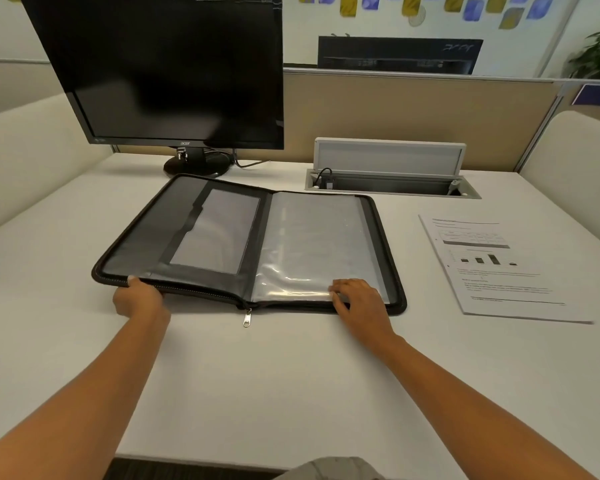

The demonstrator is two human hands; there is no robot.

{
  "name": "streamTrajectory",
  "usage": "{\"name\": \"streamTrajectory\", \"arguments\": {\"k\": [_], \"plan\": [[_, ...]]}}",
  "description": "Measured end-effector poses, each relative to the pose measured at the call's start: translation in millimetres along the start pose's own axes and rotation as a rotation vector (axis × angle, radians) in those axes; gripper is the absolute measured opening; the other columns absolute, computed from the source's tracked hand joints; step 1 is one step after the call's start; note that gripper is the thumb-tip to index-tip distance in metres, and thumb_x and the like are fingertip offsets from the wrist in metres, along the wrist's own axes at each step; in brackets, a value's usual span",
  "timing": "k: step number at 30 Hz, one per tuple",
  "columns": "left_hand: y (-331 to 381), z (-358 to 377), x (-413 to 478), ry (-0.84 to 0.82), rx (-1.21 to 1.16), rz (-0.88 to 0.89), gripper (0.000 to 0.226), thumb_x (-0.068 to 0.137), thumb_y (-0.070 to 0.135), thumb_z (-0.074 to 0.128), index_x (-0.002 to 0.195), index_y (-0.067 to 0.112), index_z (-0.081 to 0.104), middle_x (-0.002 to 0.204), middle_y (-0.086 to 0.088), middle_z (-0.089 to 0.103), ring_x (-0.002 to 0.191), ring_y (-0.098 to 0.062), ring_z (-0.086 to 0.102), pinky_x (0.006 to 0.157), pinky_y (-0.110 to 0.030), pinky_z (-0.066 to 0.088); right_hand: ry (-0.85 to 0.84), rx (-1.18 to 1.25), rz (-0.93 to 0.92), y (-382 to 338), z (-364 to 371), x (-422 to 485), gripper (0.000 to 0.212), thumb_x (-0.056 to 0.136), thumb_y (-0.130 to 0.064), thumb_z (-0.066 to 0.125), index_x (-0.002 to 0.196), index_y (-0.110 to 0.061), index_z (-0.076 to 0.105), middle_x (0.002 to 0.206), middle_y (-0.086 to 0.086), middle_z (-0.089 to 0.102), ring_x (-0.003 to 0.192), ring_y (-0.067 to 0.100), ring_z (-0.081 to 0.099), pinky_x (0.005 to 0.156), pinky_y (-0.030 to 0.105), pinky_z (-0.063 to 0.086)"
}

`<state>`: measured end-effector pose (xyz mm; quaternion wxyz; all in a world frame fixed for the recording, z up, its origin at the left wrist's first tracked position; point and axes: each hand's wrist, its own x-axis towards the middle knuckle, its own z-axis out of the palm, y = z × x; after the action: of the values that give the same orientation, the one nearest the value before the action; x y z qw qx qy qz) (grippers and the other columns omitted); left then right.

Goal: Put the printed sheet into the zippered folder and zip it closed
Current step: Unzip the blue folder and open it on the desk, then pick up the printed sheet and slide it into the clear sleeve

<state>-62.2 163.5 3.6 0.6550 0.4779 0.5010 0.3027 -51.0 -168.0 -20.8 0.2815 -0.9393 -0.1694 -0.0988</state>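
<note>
The black zippered folder [201, 237] lies open flat on the white desk, clear plastic sleeves on its right half. Its metal zipper pull [247, 319] hangs over the near edge at the spine. My left hand [137, 296] grips the near left edge of the folder, thumb on top. My right hand [359, 301] rests on the near corner of the clear sleeves, fingers touching the plastic. The printed sheet [492, 268], with a table and a bar chart, lies flat on the desk to the right of the folder, apart from both hands.
A dark monitor [163, 67] on its stand is behind the folder's left half. An open cable box [392, 181] with a raised lid is set into the desk behind the right half. Beige partitions ring the desk [257, 393].
</note>
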Motion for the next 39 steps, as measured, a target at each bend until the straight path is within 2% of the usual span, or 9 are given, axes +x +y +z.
{"name": "streamTrajectory", "arguments": {"k": [7,11,14,16,20,23,26,31,39], "plan": [[-4.4,-5.6,11.1,0.063,0.095,-0.117,0.038,0.091,0.022,0.051,0.123,0.001,0.051,0.124,-0.014,0.058,0.108,-0.030,0.059,0.092,-0.041,0.049,-0.007,0.006,-0.010,2.4,-1.0,0.3,0.025,0.091,-0.021,0.051,0.107,-0.010,0.066,0.116,0.005,0.067,0.110,0.019,0.056,0.095,0.029,0.041],[-1.6,-2.8,7.7,0.156,0.079,-0.053,0.039,0.091,0.014,0.049,0.128,0.004,0.046,0.130,-0.012,0.054,0.114,-0.028,0.055,0.098,-0.037,0.045,-0.009,0.010,-0.013,4.3,-1.1,1.0,0.024,0.090,-0.021,0.051,0.107,-0.011,0.066,0.115,0.005,0.067,0.110,0.019,0.057,0.095,0.031,0.042],[1.7,1.4,8.3,0.168,0.188,0.155,0.046,0.097,0.022,0.036,0.141,0.011,0.027,0.146,-0.006,0.036,0.129,-0.022,0.040,0.109,-0.031,0.031,-0.009,0.007,-0.016,6.0,-0.4,1.8,0.024,0.090,-0.022,0.052,0.107,-0.012,0.066,0.115,0.003,0.067,0.109,0.018,0.056,0.094,0.030,0.042],[-1.5,3.7,8.3,0.076,0.264,0.324,0.056,0.096,0.021,0.040,0.145,0.012,0.015,0.155,-0.008,0.014,0.139,-0.026,0.023,0.115,-0.037,0.021,-0.001,0.007,-0.018,6.9,0.2,2.1,0.024,0.090,-0.022,0.052,0.106,-0.012,0.067,0.114,0.003,0.068,0.109,0.017,0.057,0.093,0.030,0.043],[-11.2,11.6,-3.2,-0.181,0.926,0.747,0.062,0.094,0.029,0.046,0.145,0.009,0.018,0.155,-0.017,0.003,0.143,-0.034,-0.002,0.113,-0.054,0.001,0.005,-0.009,-0.025,8.5,1.8,3.4,0.023,0.090,-0.022,0.052,0.105,-0.013,0.067,0.113,0.002,0.068,0.109,0.018,0.057,0.094,0.031,0.040],[-19.4,21.2,-15.0,-0.460,1.239,0.930,0.061,0.094,0.045,0.034,0.146,0.016,0.017,0.156,-0.012,0.006,0.143,-0.031,-0.002,0.111,-0.057,-0.001,-0.003,-0.025,-0.019,9.1,2.8,3.2,0.022,0.090,-0.023,0.051,0.106,-0.016,0.065,0.117,-0.001,0.065,0.113,0.016,0.055,0.099,0.035,0.036],[-25.2,27.1,-19.5,-0.606,1.456,0.939,0.062,0.093,0.053,0.027,0.146,0.024,0.013,0.157,-0.007,0.007,0.144,-0.028,0.002,0.111,-0.060,0.000,-0.009,-0.004,-0.012,9.7,2.2,1.1,0.024,0.091,-0.023,0.051,0.108,-0.017,0.065,0.120,-0.001,0.063,0.115,0.015,0.054,0.102,0.036,0.038],[-26.8,25.9,-17.6,-0.625,1.452,0.899,0.063,0.092,0.055,0.030,0.145,0.026,0.015,0.156,-0.005,0.010,0.143,-0.027,0.007,0.111,-0.061,0.006,-0.042,0.038,0.019,9.7,-0.3,1.1,0.027,0.091,-0.024,0.051,0.113,-0.017,0.064,0.123,0.000,0.063,0.119,0.015,0.053,0.106,0.040,0.038],[-18.2,40.6,-34.7,-0.606,1.394,0.955,0.052,0.090,0.045,0.045,0.133,0.015,0.042,0.148,-0.010,0.033,0.136,-0.028,0.028,0.110,-0.060,0.015,-0.029,0.076,0.065,4.7,-2.9,-6.2,0.026,0.091,-0.024,0.052,0.112,-0.016,0.065,0.122,-0.001,0.064,0.121,0.014,0.051,0.108,0.035,0.035]]}}
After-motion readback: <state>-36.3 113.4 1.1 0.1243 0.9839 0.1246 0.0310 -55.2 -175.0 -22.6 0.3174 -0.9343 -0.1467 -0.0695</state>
